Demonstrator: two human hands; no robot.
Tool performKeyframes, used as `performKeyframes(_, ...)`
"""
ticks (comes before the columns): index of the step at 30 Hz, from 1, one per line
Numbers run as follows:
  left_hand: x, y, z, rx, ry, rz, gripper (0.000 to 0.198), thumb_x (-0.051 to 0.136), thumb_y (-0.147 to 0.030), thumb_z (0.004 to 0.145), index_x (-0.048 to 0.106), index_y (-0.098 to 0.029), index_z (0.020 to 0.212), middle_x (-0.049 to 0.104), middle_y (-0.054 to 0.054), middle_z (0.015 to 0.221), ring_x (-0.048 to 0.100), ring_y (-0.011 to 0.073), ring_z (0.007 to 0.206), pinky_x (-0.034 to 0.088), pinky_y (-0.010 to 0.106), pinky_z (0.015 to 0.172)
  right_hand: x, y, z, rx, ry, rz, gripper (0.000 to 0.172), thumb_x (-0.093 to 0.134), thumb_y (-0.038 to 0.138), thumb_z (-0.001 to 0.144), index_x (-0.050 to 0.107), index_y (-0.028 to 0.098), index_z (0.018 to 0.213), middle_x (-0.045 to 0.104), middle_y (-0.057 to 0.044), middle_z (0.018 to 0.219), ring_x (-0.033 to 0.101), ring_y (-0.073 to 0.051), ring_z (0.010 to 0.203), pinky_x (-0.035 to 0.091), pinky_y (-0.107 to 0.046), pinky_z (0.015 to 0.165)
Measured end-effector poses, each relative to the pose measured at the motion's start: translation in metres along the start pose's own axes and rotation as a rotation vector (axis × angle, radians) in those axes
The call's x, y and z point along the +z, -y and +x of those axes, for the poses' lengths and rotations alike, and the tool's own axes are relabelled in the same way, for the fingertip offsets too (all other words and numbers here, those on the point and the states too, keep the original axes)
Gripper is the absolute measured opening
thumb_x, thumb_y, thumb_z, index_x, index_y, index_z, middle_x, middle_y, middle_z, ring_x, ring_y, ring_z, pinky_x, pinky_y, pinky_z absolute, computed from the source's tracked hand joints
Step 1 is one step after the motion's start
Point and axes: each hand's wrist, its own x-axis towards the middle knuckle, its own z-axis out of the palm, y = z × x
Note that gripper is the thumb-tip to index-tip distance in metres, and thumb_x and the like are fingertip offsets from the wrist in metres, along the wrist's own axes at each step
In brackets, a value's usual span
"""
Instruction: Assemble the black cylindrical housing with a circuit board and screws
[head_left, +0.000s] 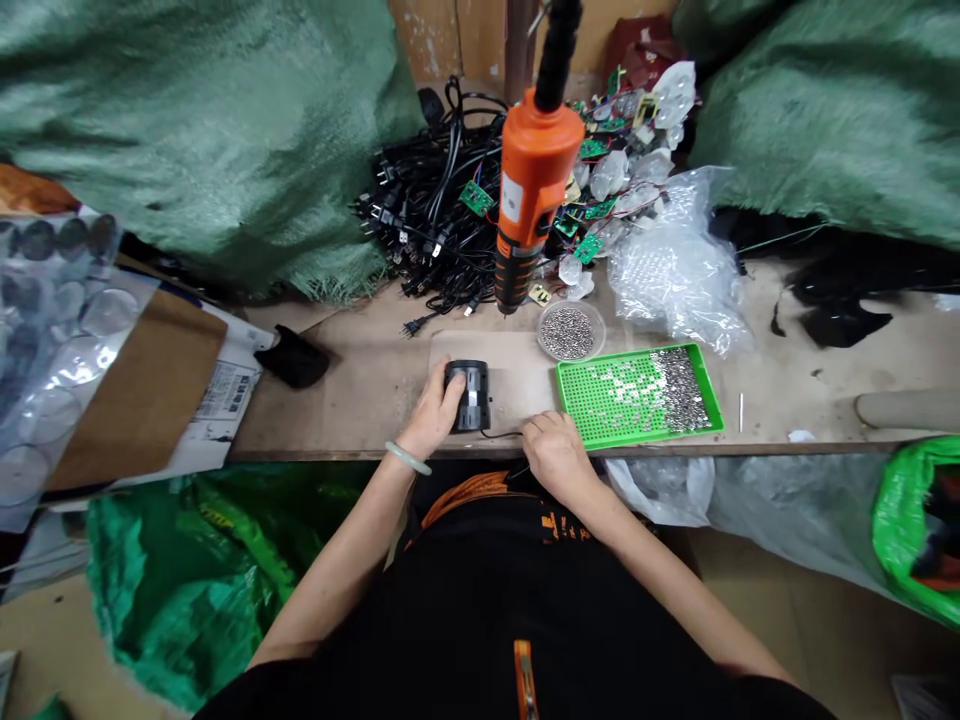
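Observation:
My left hand [435, 408] is wrapped round the left side of a dark grey cylindrical device [472, 397], thumb on its top, at the front of the bench. A thin black cord [501, 435] runs from the device's lower right to my right hand [553, 450], whose fingers are closed on it at the bench edge. Just right of that hand lies a green perforated tray [611, 385] with many small metal screws, heaped at its right end. Behind the device and to its right stands a round clear dish [570, 332] full of screws.
An orange electric screwdriver [536, 180] hangs above the bench. Behind it lie piled black power cords [442, 200], green circuit boards [589, 248] and clear plastic bags [679, 260]. A black part [292, 357] and an open carton [169, 370] are at left; a metal rod [741, 412] lies right.

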Motion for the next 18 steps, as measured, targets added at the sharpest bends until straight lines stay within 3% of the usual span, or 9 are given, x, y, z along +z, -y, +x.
performKeyframes(4, 0.003, 0.001, -0.004, 0.016, -0.055, 0.022, 0.071, 0.041, -0.059, 0.104, 0.037, -0.017, 0.161, 0.042, 0.019, 0.164, 0.038, 0.0325, 0.155, 0.028, 0.052, 0.129, -0.017, -0.008, 0.02, -0.031, -0.07, 0.091, 0.015, 0.062, 0.016, 0.097, 0.076, 0.019, 0.099, 0.07, -0.005, 0.087, 0.059, -0.024, 0.093, 0.043, -0.039, 0.085)
performKeyframes(7, 0.003, -0.003, -0.01, 0.109, -0.124, 0.086, 0.061, 0.035, -0.051, 0.107, 0.038, -0.022, 0.161, 0.048, 0.016, 0.159, 0.043, 0.0314, 0.151, 0.031, 0.055, 0.126, -0.023, -0.016, 0.04, -0.049, -0.141, 0.091, 0.014, 0.062, 0.018, 0.098, 0.076, 0.016, 0.1, 0.068, -0.009, 0.09, 0.056, -0.026, 0.097, 0.043, -0.04, 0.088)
performKeyframes(10, 0.006, -0.007, -0.012, 0.21, -0.183, 0.151, 0.051, 0.032, -0.039, 0.108, 0.049, -0.022, 0.152, 0.058, 0.014, 0.149, 0.05, 0.029, 0.141, 0.036, 0.053, 0.123, -0.015, -0.023, 0.055, -0.087, -0.08, 0.045, 0.016, 0.063, 0.019, 0.096, 0.076, 0.013, 0.089, 0.067, -0.015, 0.094, 0.055, -0.03, 0.101, 0.044, -0.043, 0.088)
performKeyframes(12, 0.01, -0.01, -0.01, 0.24, -0.229, 0.16, 0.048, 0.032, -0.035, 0.107, 0.055, -0.02, 0.146, 0.063, 0.015, 0.139, 0.054, 0.0279, 0.133, 0.04, 0.05, 0.12, -0.008, -0.027, 0.059, -0.207, -0.012, 0.126, 0.011, 0.066, 0.014, 0.092, 0.076, 0.014, 0.094, 0.067, -0.015, 0.102, 0.055, -0.03, 0.109, 0.046, -0.044, 0.093)
performKeyframes(15, 0.015, -0.011, -0.006, 0.247, -0.265, 0.134, 0.048, 0.031, -0.036, 0.106, 0.058, -0.018, 0.141, 0.064, 0.017, 0.134, 0.056, 0.0279, 0.131, 0.042, 0.049, 0.119, -0.014, -0.034, 0.058, -0.375, 0.023, 0.33, 0.033, 0.068, 0.008, 0.083, 0.072, 0.016, 0.115, 0.066, -0.014, 0.121, 0.056, -0.028, 0.12, 0.047, -0.043, 0.103)
performKeyframes(18, 0.016, -0.008, -0.009, 0.232, -0.238, 0.106, 0.049, 0.033, -0.042, 0.104, 0.059, -0.018, 0.139, 0.063, 0.016, 0.138, 0.054, 0.0296, 0.135, 0.039, 0.05, 0.121, -0.04, -0.042, 0.058, -0.273, -0.006, 0.372, 0.039, 0.066, 0.012, 0.085, 0.067, 0.014, 0.125, 0.065, -0.012, 0.129, 0.059, -0.024, 0.122, 0.048, -0.037, 0.106)
